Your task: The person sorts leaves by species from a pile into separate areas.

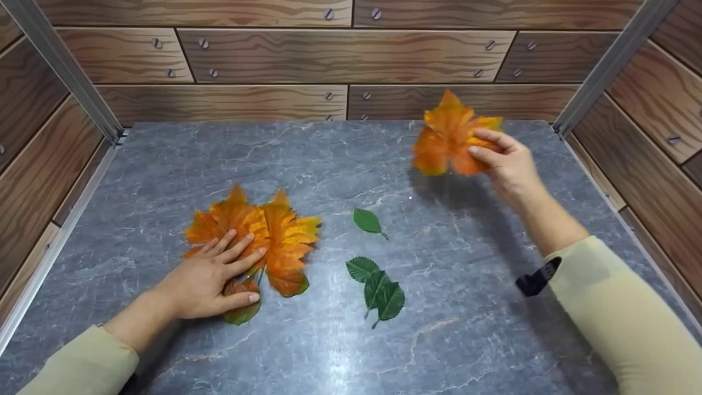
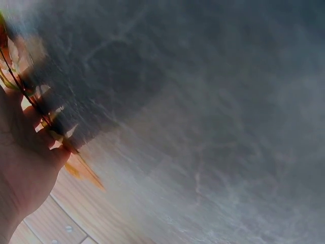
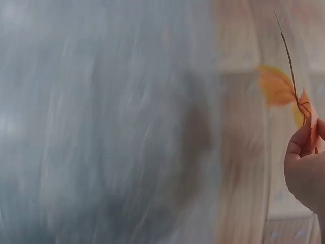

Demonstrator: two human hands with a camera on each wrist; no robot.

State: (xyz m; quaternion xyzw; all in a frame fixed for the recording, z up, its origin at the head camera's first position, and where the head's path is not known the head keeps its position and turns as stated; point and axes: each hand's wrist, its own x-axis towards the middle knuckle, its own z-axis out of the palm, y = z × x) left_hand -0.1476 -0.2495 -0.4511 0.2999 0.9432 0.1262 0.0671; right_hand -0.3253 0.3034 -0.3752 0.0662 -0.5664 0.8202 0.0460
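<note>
My right hand (image 1: 513, 164) pinches an orange-yellow artificial maple leaf (image 1: 447, 134) between thumb and fingers, raised over the far right of the table. In the right wrist view, its thin dark stem (image 3: 289, 58) sticks up from the pinch. With fingers spread, my left hand (image 1: 200, 285) rests on orange artificial maple leaves (image 1: 290, 236) lying at the left of the table. Part of these leaves is hidden beneath the hand. A rounded green-brown lobe (image 1: 244, 312) shows below the thumb.
A single smooth green leaf (image 1: 366, 220) lies near the middle of the grey marbled table (image 1: 263, 153). Closer to me, several serrated green leaves (image 1: 389, 300) overlap. Wood-patterned panels (image 1: 351, 55) stand at the back and sides, with metal posts (image 1: 614, 66) at the corners.
</note>
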